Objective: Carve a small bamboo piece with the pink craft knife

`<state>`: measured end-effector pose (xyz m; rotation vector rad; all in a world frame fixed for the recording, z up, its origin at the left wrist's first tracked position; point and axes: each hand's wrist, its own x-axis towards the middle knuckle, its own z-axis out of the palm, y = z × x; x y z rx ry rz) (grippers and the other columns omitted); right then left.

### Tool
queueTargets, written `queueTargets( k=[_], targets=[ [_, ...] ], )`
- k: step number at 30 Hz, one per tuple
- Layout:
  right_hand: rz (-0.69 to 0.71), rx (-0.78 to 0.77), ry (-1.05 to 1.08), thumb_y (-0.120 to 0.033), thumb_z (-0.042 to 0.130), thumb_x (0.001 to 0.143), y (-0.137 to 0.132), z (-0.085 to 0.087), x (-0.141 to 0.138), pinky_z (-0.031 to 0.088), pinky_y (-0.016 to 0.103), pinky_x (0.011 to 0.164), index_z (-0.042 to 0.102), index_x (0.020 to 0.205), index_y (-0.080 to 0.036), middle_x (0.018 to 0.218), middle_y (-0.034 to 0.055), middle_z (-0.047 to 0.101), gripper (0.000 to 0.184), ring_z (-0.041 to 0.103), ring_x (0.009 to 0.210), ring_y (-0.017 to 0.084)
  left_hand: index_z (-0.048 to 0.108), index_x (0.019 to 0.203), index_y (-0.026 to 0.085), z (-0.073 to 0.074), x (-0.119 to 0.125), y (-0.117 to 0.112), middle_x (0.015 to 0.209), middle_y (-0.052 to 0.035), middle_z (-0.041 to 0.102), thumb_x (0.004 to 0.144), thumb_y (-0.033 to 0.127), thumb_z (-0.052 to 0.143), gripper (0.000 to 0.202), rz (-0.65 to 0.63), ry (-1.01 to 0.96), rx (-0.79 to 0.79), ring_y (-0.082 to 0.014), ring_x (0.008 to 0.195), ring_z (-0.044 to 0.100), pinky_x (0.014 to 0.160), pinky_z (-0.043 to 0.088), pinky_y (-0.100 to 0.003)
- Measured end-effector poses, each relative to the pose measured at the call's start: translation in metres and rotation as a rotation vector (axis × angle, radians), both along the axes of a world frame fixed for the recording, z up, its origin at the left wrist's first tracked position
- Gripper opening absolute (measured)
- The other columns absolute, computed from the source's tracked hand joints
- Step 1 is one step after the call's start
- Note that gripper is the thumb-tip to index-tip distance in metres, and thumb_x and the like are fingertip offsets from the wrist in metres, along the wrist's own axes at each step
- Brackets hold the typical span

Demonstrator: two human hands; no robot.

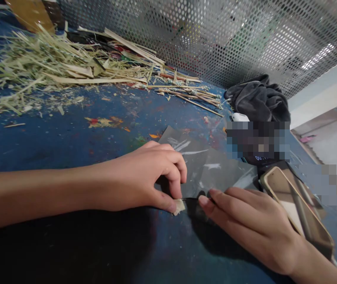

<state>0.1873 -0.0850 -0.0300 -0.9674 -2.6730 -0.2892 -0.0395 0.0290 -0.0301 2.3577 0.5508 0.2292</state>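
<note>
Left hand: the left hand [144, 177] lay curled, knuckles up, on the bench [67, 134], its thumb and bent fingers closed on a small pale chip [179, 206] that showed just under the thumb tip.
Right hand: the right hand [251, 227] reached in from the lower right, fingers fairly straight and together, their tips pressed on the near edge of the grey sheet [209, 165]; it gripped nothing that could be seen.
Pale chip: it sat at the near edge of the grey sheet, between the two hands, touching the left thumb and just beside the right fingertips; whether it was wood or paper could not be told.
Grey sheet: a dark, scuffed sheet with pale scratch marks lay flat on the bench, partly under both hands.
Bench: dark blue and spattered with paint.
Straw pile: a heap of pale splints and shavings [38, 67] lay at the far left, well apart from the hands.
Thin sticks: a few thin sticks [192, 94] with wrapped ends lay beyond the sheet.
Dark cloth: a dark cloth [258, 98] was bunched at the far right, against the perforated metal screen [215, 35].
Phone: a phone [296, 207] in a tan case lay just beside the right hand.
</note>
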Motion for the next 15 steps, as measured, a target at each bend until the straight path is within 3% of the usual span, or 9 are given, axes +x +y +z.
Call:
queueTargets(
  k=[3,8,12,15],
  targets=[
    [0.008,-0.008,0.007,-0.012,0.042,0.097,-0.002,0.0007,-0.0034,0.045,0.03,0.046,0.063,0.112,-0.013,0.092,0.0067,0.072,0.025,0.059,0.059,0.013,0.074,0.068,0.03,0.0002,-0.0003,-0.001,0.095,0.0081,0.068,0.068,0.031,0.083,0.009,0.011,-0.005,0.009,-0.0153,0.095,0.054,0.091,0.033,-0.03],
    [-0.158,0.067,0.082,-0.018,0.036,0.1,-0.0074,-0.0046,-0.0069,0.047,0.032,0.048,0.065,0.097,-0.018,0.075,0.0049,0.07,0.029,0.062,0.061,0.016,0.074,0.067,0.03,-0.0015,-0.0005,-0.0013,0.094,0.0084,0.068,0.067,0.032,0.084,0.01,0.015,-0.02,0.011,-0.015,0.094,0.054,0.09,0.033,-0.03],
    [-0.007,0.01,-0.042,-0.014,0.045,0.097,-0.0041,-0.0047,-0.0021,0.041,0.034,0.044,0.061,0.112,-0.015,0.096,0.0071,0.072,0.023,0.06,0.061,0.015,0.074,0.066,0.031,0.0015,0.0003,-0.002,0.095,0.0095,0.067,0.066,0.03,0.085,0.011,0.021,0.005,0.008,-0.0146,0.095,0.054,0.09,0.032,-0.029],
    [0.012,0.02,-0.058,-0.012,0.045,0.097,0.0016,-0.0019,-0.0015,0.038,0.034,0.043,0.062,0.112,-0.011,0.095,0.0072,0.072,0.022,0.057,0.057,0.014,0.073,0.067,0.031,0.0042,0.0011,-0.0024,0.095,0.0106,0.067,0.066,0.029,0.085,0.012,0.03,0.032,-0.004,-0.0141,0.096,0.053,0.089,0.031,-0.029]
  ],
)
